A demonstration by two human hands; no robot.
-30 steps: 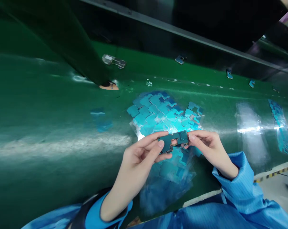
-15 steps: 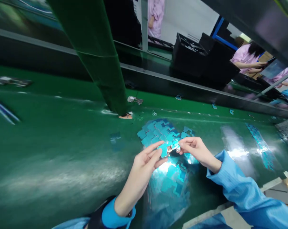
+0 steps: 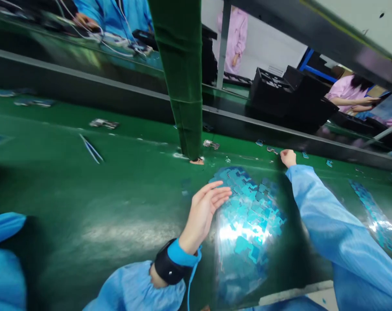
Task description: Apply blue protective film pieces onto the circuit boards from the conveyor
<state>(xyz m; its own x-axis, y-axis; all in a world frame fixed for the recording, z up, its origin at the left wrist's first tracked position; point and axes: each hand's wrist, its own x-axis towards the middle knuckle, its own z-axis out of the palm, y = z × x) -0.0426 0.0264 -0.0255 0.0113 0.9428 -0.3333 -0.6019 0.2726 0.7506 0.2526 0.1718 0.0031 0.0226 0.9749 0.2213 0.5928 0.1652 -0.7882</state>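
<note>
My left hand (image 3: 205,209) is held over the left edge of a spread of shiny blue-green pieces (image 3: 247,203), fingers stretched out and holding nothing. A dark strap and a blue band circle its wrist. Farther off to the right, my right hand (image 3: 288,158) is at the back strip of the green bench, its fingers curled together; what they hold, if anything, is hidden. Just left of it lies a small metal-and-blue part (image 3: 272,150). Another silvery part (image 3: 211,144) rests beside the green post.
A green-wrapped post (image 3: 186,86) rises from the bench (image 3: 134,190). Tweezers (image 3: 91,149) lie left. A second strip of blue pieces (image 3: 372,211) is at right. Black bins (image 3: 270,90) and co-workers stand beyond the metal rail.
The small part that both hands held has left my left hand, whose fingers are now extended. My right hand has moved away to the bench's back strip. The view has shifted left.
</note>
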